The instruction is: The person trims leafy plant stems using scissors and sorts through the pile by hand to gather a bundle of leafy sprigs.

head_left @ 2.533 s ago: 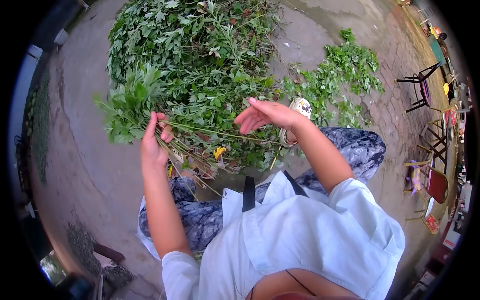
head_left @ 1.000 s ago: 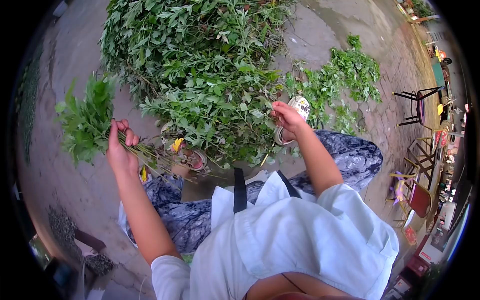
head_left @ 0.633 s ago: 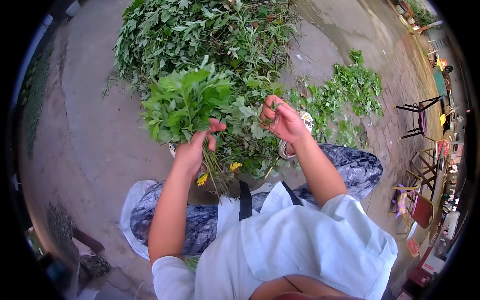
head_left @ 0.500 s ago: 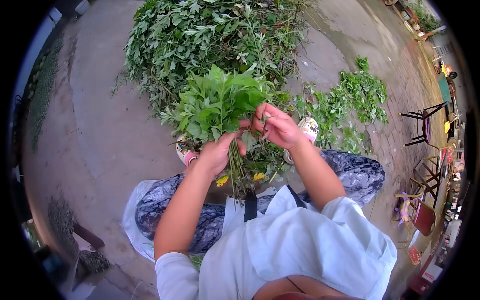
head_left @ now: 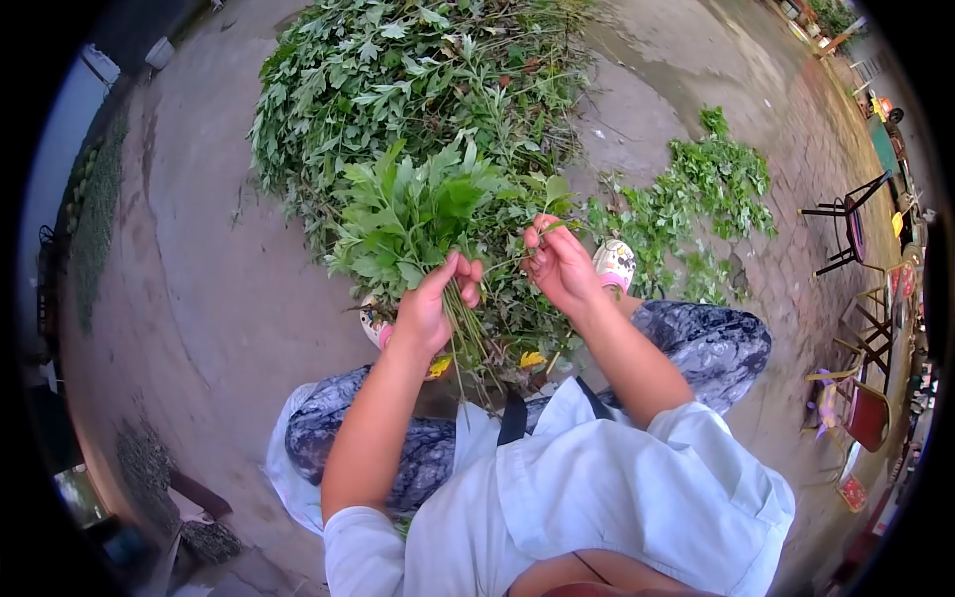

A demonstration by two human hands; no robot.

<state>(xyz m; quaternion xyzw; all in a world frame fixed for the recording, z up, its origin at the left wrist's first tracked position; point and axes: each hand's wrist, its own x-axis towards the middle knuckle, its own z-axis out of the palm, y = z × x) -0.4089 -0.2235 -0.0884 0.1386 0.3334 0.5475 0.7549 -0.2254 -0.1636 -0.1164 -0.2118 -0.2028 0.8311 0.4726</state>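
My left hand (head_left: 428, 306) is closed around the stems of a bunch of leafy green stalks (head_left: 413, 209), its leaves fanning upward and its bare stems hanging below my fingers. To the right, my right hand (head_left: 565, 271) pinches a single thin sprig (head_left: 556, 191), whose leaf sticks up above the fingertips. The two hands are apart, with loose greenery showing between and beneath them. Just beyond the bunch rises a large heap of cut leafy plants (head_left: 398, 90).
Scattered green leaves (head_left: 706, 194) lie on the concrete to the right. My patterned shoes (head_left: 615, 262) flank the loose plants, with yellow leaves (head_left: 532, 359) near the stem ends. Chairs (head_left: 854, 224) stand along the far right, and a white bucket (head_left: 159, 53) is at upper left.
My right hand has moved slightly right, away from the bunch, and a sprig now shows upright in its fingers. My left hand keeps hold of the bunch, whose stems now slant more.
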